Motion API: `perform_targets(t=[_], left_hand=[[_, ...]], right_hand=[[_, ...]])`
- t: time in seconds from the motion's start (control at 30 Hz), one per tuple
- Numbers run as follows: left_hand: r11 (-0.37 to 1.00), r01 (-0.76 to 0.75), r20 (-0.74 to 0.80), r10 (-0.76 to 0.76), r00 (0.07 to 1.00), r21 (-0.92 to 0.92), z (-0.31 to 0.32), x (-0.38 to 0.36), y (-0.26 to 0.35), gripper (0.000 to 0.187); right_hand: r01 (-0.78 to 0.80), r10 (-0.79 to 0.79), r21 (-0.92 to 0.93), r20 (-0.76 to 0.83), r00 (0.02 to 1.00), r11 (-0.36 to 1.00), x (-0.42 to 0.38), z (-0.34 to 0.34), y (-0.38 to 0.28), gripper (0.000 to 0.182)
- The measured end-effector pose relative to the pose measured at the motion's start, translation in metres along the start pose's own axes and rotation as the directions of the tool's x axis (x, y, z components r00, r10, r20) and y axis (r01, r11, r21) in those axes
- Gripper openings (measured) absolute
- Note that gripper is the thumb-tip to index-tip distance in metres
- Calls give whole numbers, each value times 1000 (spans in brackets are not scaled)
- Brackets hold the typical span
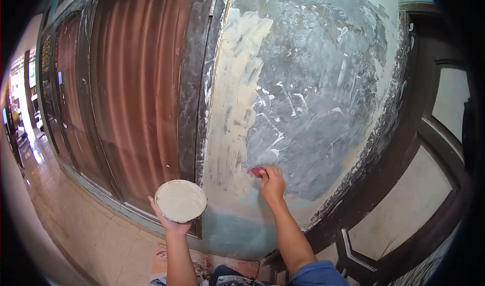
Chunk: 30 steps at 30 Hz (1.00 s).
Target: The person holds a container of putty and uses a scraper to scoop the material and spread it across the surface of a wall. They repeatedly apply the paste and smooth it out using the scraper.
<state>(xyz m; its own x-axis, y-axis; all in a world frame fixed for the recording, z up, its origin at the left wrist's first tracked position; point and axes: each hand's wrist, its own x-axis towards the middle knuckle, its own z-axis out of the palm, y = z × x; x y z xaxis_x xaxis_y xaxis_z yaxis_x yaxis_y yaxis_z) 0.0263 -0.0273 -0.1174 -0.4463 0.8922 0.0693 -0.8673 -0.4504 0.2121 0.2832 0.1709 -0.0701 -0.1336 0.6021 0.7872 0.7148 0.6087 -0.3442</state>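
Observation:
My left hand [176, 227] holds up a round, shallow bowl [182, 221] from below, its fingers curled round the left side. A smooth cream-coloured paste [180, 200] fills the bowl nearly to the rim. Between the fingers of my right hand [273, 185] is a small red scraper [256, 172], its edge at the grey wall [313, 144]. Fresh cream paste [230, 89] covers a tall, uneven strip along the wall's left side, just up and left of the scraper. White streaks and smears mark the grey part.
Left of the wall stands a dark-framed glass panel with a reddish-brown curtain [141, 84] behind it. On the right is a dark wooden door [399, 205] with pale panels. Tiled floor [96, 225] runs off to the left; a printed sheet [158, 263] lies low near my left forearm.

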Motion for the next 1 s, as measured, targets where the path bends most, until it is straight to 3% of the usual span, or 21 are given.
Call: perform_targets(t=[0.07, 0.23, 0.37, 0.43, 0.57, 0.63, 0.7, 0.77, 0.87, 0.93, 1.0], left_hand=[[1000, 13, -75, -14, 997, -9, 8, -4, 1, 86], [1000, 3, -32, -3, 999, -12, -7, 0, 5, 85], [1000, -18, -67, 19, 998, 9, -5, 3, 4, 85], [1000, -13, -62, 14, 998, 11, 0, 3, 1, 85], [1000, 10, -47, -9, 999, 9, 3, 0, -1, 87], [1000, 13, -33, -13, 999, 5, -1, 0, -3, 87], [1000, 6, -17, -6, 1000, 8, 0, 1, -1, 87], [1000, -24, -102, 26, 994, 20, 3, 1, -4, 87], [1000, -1, -97, 3, 995, 19, 2, 0, -6, 87], [1000, 6, -101, -3, 995, 23, -1, -1, -7, 86], [1000, 5, -104, -2, 995, 29, -4, -2, -6, 86]], right_hand=[[6, -5, 25, -41, 999, 1000, 3, -9, -5, 16], [15, -13, -27, 68, 998, 1000, -43, 12, 18, 16], [-46, 48, -26, 115, 992, 999, -27, 13, 9, 15], [-5, 5, 4, -34, 999, 1000, -3, 4, 3, 15], [24, -22, 24, -86, 996, 999, -8, -7, 0, 15], [-17, 16, 21, 60, 998, 1000, -34, 2, 10, 15], [-56, 53, 28, 101, 994, 998, -43, 12, 13, 15], [-94, 89, 29, 143, 986, 995, -39, 18, 15, 15], [-119, 118, 16, 26, 993, 993, -8, 0, 5, 16], [-64, 77, 109, -121, 990, 992, 1, -10, 3, 16], [-60, 73, 119, -104, 992, 991, -13, -11, 7, 17]])
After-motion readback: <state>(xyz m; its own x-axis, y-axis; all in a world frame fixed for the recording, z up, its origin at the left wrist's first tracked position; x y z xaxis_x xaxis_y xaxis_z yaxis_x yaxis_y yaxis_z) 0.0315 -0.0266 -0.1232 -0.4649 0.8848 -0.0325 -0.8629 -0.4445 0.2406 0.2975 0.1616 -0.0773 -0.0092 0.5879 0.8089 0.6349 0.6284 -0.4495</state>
